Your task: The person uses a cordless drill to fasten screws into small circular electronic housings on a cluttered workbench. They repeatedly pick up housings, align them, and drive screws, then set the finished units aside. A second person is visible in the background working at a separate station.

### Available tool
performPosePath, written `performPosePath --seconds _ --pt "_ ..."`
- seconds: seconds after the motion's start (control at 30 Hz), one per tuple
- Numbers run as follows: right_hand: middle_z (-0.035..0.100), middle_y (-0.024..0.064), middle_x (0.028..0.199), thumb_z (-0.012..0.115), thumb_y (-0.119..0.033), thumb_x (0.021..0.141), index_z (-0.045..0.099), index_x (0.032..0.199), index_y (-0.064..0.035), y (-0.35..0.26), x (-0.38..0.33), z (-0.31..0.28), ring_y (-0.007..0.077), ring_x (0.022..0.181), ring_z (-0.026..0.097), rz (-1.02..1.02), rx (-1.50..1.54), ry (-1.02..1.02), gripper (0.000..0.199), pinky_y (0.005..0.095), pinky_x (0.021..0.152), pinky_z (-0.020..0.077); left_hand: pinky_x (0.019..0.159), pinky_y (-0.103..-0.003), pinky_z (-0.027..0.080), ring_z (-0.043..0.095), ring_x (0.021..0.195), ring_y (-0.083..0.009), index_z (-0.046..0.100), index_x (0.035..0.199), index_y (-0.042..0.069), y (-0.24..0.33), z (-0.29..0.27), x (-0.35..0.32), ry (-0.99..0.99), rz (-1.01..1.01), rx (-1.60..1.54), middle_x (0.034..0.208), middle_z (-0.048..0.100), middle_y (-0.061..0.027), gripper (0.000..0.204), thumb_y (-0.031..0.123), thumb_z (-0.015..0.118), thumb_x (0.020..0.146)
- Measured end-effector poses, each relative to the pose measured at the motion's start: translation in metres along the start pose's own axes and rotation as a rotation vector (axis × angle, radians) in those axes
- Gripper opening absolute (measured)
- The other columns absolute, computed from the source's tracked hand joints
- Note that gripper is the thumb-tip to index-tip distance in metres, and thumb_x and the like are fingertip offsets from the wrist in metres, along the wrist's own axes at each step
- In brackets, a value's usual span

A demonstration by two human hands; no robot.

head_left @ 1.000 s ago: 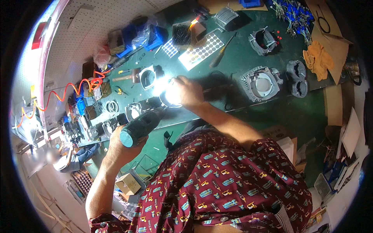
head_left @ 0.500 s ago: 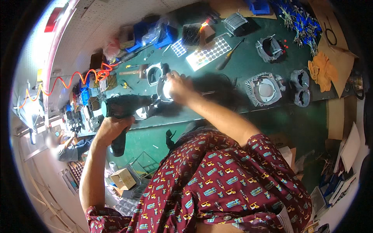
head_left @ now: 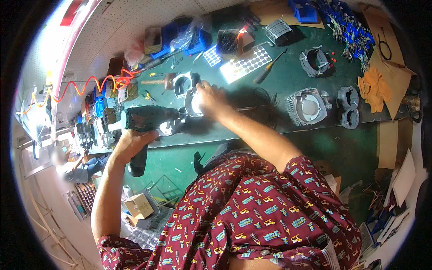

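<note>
a: hands first. left hand (head_left: 130,141) is wrapped tight round the grip of the drill (head_left: 148,121); right hand (head_left: 210,96) is clamped over the housing (head_left: 193,101).

b: where do those sit?

a: on the green tabletop (head_left: 279,135), near its front edge, left of middle. the drill lies level, its nose pointing right into the housing, and the two touch.

b: how will they handle?

a: i'd judge the drill heavy and stiff, with the battery end hanging low, so the pistol grip is the place to hold it. the housing looks like cast metal, rigid, smooth enough to spin under the bit, so a palm pressing down on top with fingers over the rim seems right.

b: arm pose?

a: left forearm rises from the lower left with the elbow bent and the wrist cocked. right arm reaches straight out across the body, wrist bent down onto the part.

b: anything nearby?

a: a second finned housing (head_left: 309,105) well to the right, a sheet of dots (head_left: 245,65) behind, an orange coiled hose (head_left: 96,85) to the left.
</note>
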State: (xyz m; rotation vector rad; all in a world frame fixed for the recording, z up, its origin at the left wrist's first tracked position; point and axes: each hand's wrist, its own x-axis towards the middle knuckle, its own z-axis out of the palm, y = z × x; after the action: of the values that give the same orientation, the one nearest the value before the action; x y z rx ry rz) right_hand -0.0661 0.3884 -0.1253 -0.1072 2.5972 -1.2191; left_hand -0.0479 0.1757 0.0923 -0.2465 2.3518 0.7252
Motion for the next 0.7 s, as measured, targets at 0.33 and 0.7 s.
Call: performPosePath --seconds 0.33,0.7 --pt "0.058 0.0150 0.133 0.062 -0.024 0.084 0.057 0.131 -0.0073 0.026 -0.012 0.020 0.0348 0.110 0.061 -0.099 0.031 0.151 0.051 0.0503 0.095 0.0438 0.091 -0.033 0.051 0.059 0.097 -0.0131 0.062 0.124 0.003 0.003 0.026 -0.013 0.025 0.238 0.003 0.107 0.068 -0.0063 0.044 0.000 0.074 0.082" --pt "0.065 0.0177 0.122 0.057 -0.016 0.086 0.063 0.122 -0.0056 0.036 -0.012 0.019 0.0371 0.094 0.068 -0.137 0.056 0.216 0.039 0.0477 0.084 0.0529 0.079 -0.032 0.054 0.063 0.084 -0.0133 0.068 0.114 0.007 0.015 0.016 -0.007 -0.096 0.216 0.296 0.093 0.071 -0.0040 0.032 0.010 0.074 0.082"
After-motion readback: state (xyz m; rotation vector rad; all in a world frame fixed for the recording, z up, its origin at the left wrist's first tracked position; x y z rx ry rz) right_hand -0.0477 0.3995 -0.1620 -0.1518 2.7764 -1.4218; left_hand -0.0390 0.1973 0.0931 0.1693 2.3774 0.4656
